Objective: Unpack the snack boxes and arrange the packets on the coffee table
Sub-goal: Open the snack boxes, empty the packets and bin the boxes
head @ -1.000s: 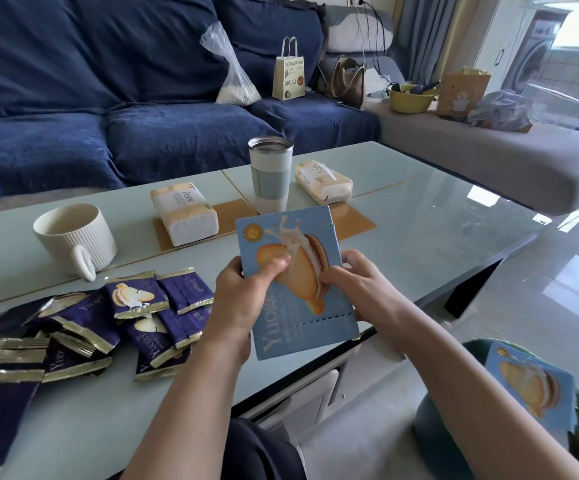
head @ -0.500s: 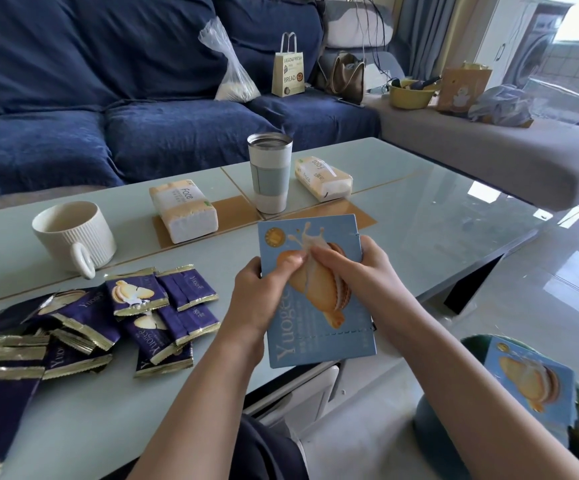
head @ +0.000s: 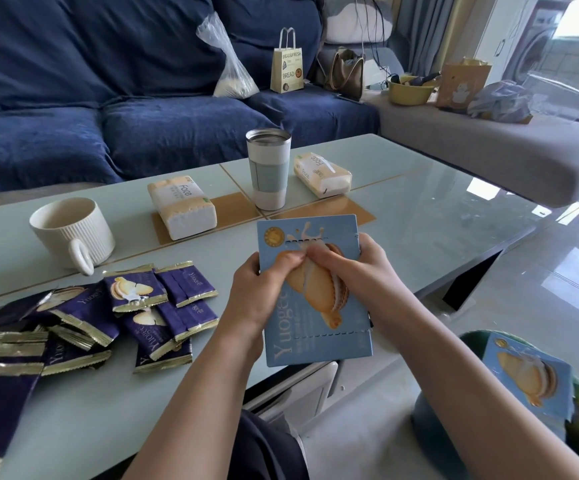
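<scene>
Shifted since the earlier frame: right hand point(head: 367, 268) has come across the face of the snack box point(head: 319, 327), its fingertips now meeting the left thumb at the upper perforated strip; box sits a little more upright.

Item 1. Snack box, light blue, biscuit picture on front. Held above the near table edge, centre of frame. Perforated lines show near top and bottom.

Item 2. Left hand point(head: 263, 292). Grip: curled round the box's left edge, thumb on the front.

Item 3. Right hand. Grip: fingers wrapped behind the right edge, thumb and forefinger pinching at the upper tear strip.

Item 4. Packets point(head: 108, 317), dark purple with gold crimped ends, heaped and overlapping on the table point(head: 437, 216), lower left of frame.

Item 5. Second blue box point(head: 527, 382), lower right, off the table, resting on a green rounded object.

Item 6. White ribbed mug point(head: 73, 230), left. Two tissue packs point(head: 182, 209), centre. Tumbler point(head: 269, 168) between them.

Item 7. Blue sofa point(head: 142, 98), upper frame, carrying a paper bread bag point(head: 287, 64).
</scene>
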Demonstrator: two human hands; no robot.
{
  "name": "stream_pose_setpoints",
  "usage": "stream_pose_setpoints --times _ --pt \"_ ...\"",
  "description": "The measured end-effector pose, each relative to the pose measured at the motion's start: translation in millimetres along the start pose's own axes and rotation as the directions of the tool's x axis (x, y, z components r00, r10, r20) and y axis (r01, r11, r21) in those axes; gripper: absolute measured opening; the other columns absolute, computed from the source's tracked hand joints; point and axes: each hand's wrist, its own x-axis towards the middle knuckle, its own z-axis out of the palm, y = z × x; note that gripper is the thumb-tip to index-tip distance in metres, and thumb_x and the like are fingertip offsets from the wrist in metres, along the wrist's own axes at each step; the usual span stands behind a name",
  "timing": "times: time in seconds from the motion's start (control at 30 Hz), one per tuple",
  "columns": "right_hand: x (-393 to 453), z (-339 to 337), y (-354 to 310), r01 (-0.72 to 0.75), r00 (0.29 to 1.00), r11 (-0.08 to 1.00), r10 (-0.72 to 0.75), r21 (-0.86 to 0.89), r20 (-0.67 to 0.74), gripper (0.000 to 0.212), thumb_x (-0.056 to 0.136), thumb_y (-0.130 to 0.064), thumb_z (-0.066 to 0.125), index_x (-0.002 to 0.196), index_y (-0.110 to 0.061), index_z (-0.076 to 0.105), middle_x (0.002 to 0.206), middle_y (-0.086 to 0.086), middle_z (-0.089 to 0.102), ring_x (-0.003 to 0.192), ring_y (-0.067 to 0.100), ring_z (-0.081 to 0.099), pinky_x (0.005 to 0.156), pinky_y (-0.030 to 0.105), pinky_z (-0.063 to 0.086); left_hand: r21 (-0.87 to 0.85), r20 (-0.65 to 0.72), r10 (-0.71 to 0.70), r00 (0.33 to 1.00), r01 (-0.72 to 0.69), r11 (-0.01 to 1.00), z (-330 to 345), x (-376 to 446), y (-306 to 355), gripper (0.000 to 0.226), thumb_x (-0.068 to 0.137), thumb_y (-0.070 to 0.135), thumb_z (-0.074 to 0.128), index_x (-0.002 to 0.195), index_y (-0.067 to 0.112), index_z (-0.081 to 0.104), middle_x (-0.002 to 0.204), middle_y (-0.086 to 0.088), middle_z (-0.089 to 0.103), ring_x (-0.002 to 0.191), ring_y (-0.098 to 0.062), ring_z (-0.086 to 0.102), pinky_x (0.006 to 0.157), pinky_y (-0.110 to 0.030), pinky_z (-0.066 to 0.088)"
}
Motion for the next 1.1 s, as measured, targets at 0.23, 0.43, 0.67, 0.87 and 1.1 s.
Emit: stream_pose_setpoints --times 0.23,0.43,0.67,0.87,1.1 --pt "3 -4 -2 -0.065 0.991 0.995 0.056 0.07 0.119 0.033 0.088 -0.029 0.064 0.116 -0.013 0.059 0.107 0.011 0.071 0.093 0.024 0.071 0.085 0.042 0.058 -0.036 -0.022 -0.002 1.0 0.001 0.999 0 1 3 0.026 0.078 0.029 0.077 0.101 0.018 0.069 0.087 -0.005 0.076 0.066 -0.019 0.072 0.052 -0.026 0.055" --pt "2 -4 -4 -0.06 0.992 0.997 0.053 0.056 0.116 0.028 0.09 -0.026 0.062 0.114 -0.011 0.06 0.104 0.013 0.072 0.09 0.028 0.071 0.081 0.044 0.057 -0.029 -0.066 0.011 0.998 -0.013 0.999 0 4 0 0.023 0.076 0.028 0.08 0.095 0.019 0.071 0.085 -0.005 0.076 0.072 -0.025 0.073 0.064 -0.035 0.059" --pt "2 -3 -3 -0.034 0.994 0.998 0.029 0.048 0.108 0.02 0.093 -0.022 0.06 0.11 -0.012 0.061 0.097 0.01 0.073 0.081 0.02 0.071 0.077 0.04 0.058 -0.042 -0.079 0.013 0.997 -0.016 0.999 0 4 -1 0.026 0.074 0.027 0.081 0.096 0.017 0.071 0.085 -0.007 0.076 0.075 -0.028 0.073 0.07 -0.04 0.06" --pt "4 -6 -1 -0.069 0.986 0.994 0.055 0.084 0.156 0.027 0.093 -0.027 0.059 0.115 -0.011 0.061 0.101 0.01 0.073 0.087 0.025 0.07 0.081 0.041 0.056 -0.031 -0.089 0.008 0.996 -0.011 0.999 0 3 0 0.043 0.065 0.032 0.086 0.102 0.018 0.07 0.088 -0.003 0.077 0.077 -0.025 0.074 0.073 -0.042 0.061" --pt "4 -10 -2 -0.082 0.977 0.988 0.054 0.13 0.209 0.026 0.098 -0.025 0.05 0.115 -0.013 0.065 0.095 0.007 0.07 0.084 0.022 0.064 0.08 0.04 0.05 -0.073 -0.135 0.01 0.991 -0.02 0.997 -1 5 0 0.031 0.069 0.024 0.085 0.095 0.016 0.072 0.085 -0.004 0.077 0.075 -0.025 0.074 0.072 -0.04 0.061"
